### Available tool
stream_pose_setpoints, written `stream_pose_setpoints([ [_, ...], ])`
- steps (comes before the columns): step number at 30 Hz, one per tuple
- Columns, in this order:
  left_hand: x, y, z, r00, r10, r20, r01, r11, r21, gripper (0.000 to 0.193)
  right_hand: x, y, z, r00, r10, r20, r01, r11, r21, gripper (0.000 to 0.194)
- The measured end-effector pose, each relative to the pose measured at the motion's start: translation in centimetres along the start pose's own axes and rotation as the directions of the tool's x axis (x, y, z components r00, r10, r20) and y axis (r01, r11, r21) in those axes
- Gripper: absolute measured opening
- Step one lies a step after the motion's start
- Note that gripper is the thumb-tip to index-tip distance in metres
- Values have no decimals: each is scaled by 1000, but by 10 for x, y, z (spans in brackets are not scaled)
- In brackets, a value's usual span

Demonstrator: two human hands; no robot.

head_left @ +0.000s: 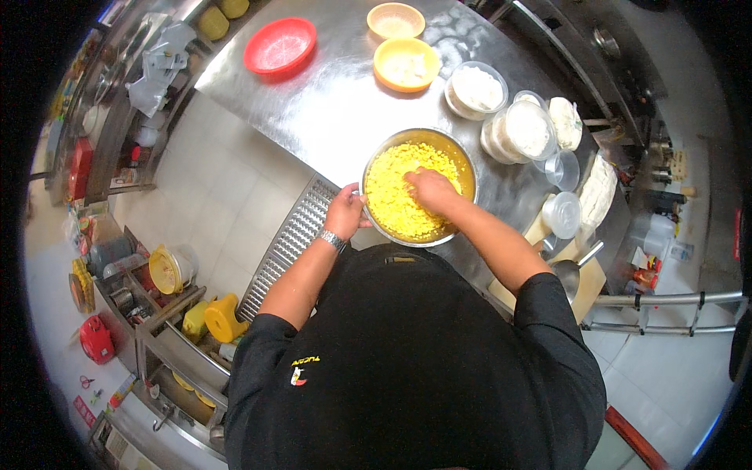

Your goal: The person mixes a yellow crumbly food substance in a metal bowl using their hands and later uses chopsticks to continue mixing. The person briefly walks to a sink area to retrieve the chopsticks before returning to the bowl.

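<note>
A round stainless steel bowl (474, 187) holding loose yellow corn kernels (392, 202) is at the near edge of a metal table, close against my body. With a metal-banded watch on its wrist, my left hand (346, 212) grips the left side of the bowl, thumb near the rim and fingers below it. My right hand (433, 189) reaches in from the right and rests among the kernels, palm down. Its fingertips are partly sunk in the corn, so whether they close on any kernels is hidden.
The steel table (329, 111) carries a red plastic basket (281, 46), a yellow basket (406, 64) with pale contents, and lidded tubs (477, 91) of white stuff. A ladle (568, 276) lies near a board at right. Left of me is a perforated metal strip (288, 247).
</note>
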State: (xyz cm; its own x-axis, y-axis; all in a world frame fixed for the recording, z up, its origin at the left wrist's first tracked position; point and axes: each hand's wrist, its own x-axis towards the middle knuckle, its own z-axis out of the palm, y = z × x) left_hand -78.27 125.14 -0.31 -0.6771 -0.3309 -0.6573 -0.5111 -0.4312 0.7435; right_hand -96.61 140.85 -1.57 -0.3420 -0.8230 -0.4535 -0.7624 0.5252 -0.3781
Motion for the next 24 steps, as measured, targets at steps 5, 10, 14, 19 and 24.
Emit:
stream_pose_setpoints([
  [5,0,-3,1,1000,-4,-18,4,1000,-8,53,-16,4,-11,972,178,-152,-148,971,187,55],
  [10,4,-2,1,1000,10,-3,-10,1000,-10,52,-15,-47,-4,980,-32,-198,52,994,98,61],
  [14,7,-2,0,1000,16,9,-15,999,-37,52,8,-78,33,969,-84,-231,55,990,-130,42],
  [19,7,-5,1,999,52,-5,-52,999,-10,51,15,-8,15,951,63,-301,-143,957,-252,37],
  [24,6,-8,5,998,41,-46,-42,999,-18,49,-25,3,-2,981,183,-56,-185,982,-32,45],
])
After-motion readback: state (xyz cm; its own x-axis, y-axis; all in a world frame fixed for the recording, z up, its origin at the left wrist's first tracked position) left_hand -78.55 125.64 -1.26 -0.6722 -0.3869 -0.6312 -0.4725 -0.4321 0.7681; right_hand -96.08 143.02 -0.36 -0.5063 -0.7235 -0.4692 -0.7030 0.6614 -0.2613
